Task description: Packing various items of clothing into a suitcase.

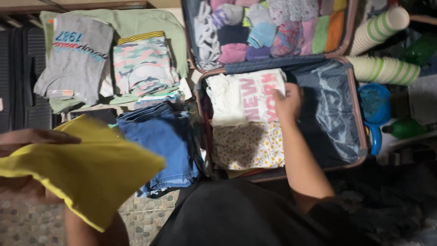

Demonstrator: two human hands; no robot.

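Two hands: left hand point(32, 136) grips yellow garment point(86, 171), right hand point(287, 104) presses white shirt point(255, 93).

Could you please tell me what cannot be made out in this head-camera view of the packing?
- Left hand: blurred, mostly covered by the yellow garment.
- Right hand fingertips: partly lost against the white printed shirt.
- Suitcase lid: cut off by the top edge.
- Clothes under the floral garment: hidden.
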